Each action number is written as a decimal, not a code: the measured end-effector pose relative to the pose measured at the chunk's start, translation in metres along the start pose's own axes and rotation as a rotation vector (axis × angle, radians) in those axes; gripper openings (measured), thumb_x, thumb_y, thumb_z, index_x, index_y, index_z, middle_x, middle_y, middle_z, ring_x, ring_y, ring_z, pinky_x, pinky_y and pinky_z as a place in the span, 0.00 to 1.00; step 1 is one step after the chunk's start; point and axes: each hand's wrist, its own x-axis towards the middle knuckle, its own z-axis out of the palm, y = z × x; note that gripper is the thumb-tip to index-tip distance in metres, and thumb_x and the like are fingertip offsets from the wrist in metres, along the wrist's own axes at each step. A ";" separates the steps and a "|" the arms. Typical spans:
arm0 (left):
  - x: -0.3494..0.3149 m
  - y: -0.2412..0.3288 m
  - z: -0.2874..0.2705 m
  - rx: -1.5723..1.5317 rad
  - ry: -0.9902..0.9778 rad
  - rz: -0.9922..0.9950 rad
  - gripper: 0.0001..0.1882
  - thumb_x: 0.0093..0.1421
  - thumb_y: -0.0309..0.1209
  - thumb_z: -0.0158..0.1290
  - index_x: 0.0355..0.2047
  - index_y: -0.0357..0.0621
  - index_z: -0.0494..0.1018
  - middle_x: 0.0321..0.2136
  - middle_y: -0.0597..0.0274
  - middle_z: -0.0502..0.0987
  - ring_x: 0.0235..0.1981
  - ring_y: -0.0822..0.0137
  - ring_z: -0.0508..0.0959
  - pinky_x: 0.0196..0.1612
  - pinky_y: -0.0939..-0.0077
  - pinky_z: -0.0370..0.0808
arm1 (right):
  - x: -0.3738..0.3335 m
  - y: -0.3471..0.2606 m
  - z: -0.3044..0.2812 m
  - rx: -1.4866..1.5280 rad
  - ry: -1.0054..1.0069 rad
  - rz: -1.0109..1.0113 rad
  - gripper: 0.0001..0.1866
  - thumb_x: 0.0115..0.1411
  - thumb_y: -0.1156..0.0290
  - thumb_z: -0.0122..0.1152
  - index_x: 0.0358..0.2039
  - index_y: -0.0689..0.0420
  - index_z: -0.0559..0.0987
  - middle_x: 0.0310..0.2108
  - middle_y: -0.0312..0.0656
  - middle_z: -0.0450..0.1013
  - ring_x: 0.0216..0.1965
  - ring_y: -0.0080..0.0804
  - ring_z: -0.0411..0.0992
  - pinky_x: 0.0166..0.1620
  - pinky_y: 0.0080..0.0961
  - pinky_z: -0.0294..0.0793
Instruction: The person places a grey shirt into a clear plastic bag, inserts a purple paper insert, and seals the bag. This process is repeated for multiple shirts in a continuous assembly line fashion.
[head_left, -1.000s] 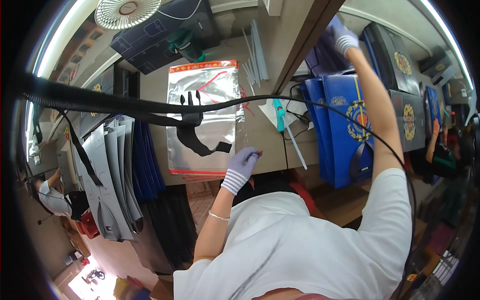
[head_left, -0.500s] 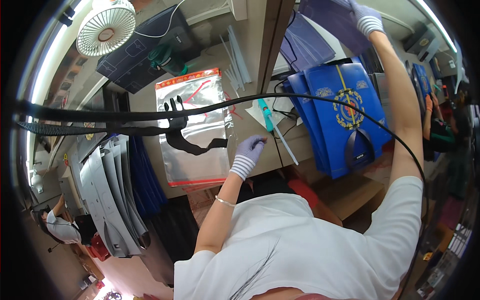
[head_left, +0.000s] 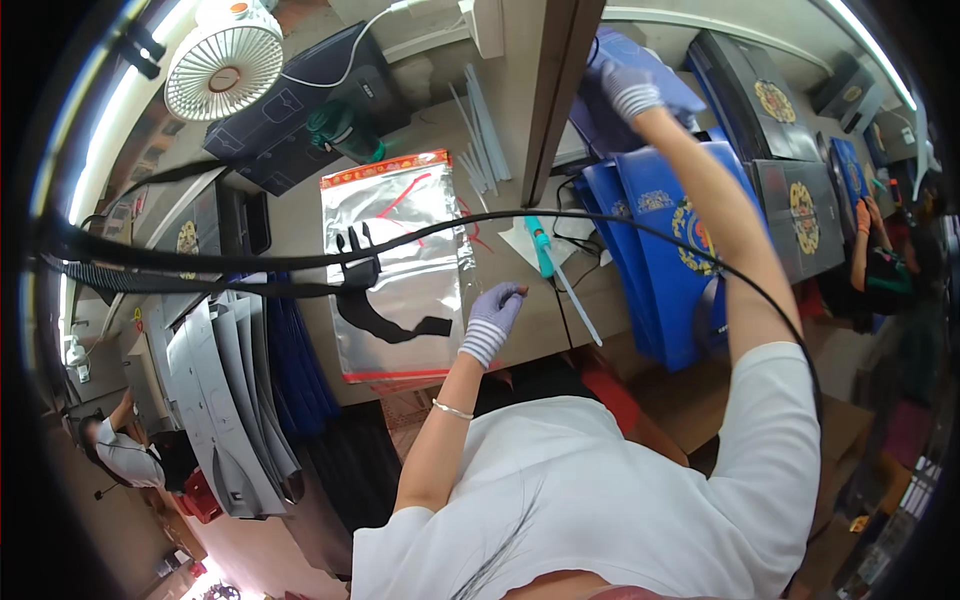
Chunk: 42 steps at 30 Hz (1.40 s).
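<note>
My left hand (head_left: 491, 320), in a pale purple glove with a striped cuff, hovers at the table's front edge with its fingers curled; nothing shows in them. To its right lies a teal glue gun (head_left: 541, 250) with a long white glue stick in its back. My right hand (head_left: 630, 90), gloved alike, reaches far out over a pile of purple translucent sheets (head_left: 655, 75) and touches its top; its fingers are smeared by motion. Beneath that forearm stand several blue boxes or bags (head_left: 655, 280) with gold emblems, partly hidden by the arm.
A clear plastic bag (head_left: 400, 300) with red edges lies left of my hand. Loose glue sticks (head_left: 484, 130), a green bottle (head_left: 345, 132) and a white fan (head_left: 224, 75) stand farther back. A post (head_left: 553, 100) divides the table. Dark emblem boxes (head_left: 800, 215) and a co-worker (head_left: 885, 250) are at right.
My right hand has come left and down from the far right, and the purple sheet lifted there earlier now appears lowered onto the pile. My left hand has hardly moved.
</note>
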 end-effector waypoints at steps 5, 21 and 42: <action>0.008 0.005 0.001 -0.057 0.005 -0.021 0.11 0.57 0.23 0.46 0.39 0.32 0.72 0.33 0.59 0.76 0.35 0.71 0.74 0.40 0.81 0.71 | 0.010 -0.044 0.094 0.219 -0.124 0.253 0.12 0.57 0.73 0.43 0.40 0.61 0.70 0.31 0.55 0.74 0.32 0.48 0.75 0.29 0.44 0.75; -0.010 -0.002 -0.020 -0.025 0.036 -0.070 0.11 0.58 0.25 0.45 0.40 0.34 0.72 0.34 0.59 0.76 0.35 0.72 0.76 0.38 0.82 0.72 | 0.012 -0.035 0.029 0.467 -0.462 0.040 0.24 0.43 0.62 0.61 0.41 0.62 0.74 0.41 0.58 0.70 0.45 0.51 0.69 0.46 0.37 0.71; 0.091 -0.010 0.081 0.528 0.128 -0.152 0.30 0.40 0.45 0.60 0.42 0.40 0.71 0.37 0.47 0.72 0.42 0.52 0.72 0.48 0.66 0.68 | -0.020 0.274 -0.067 0.355 0.179 0.312 0.24 0.52 0.60 0.53 0.47 0.61 0.71 0.39 0.49 0.74 0.39 0.40 0.72 0.45 0.30 0.68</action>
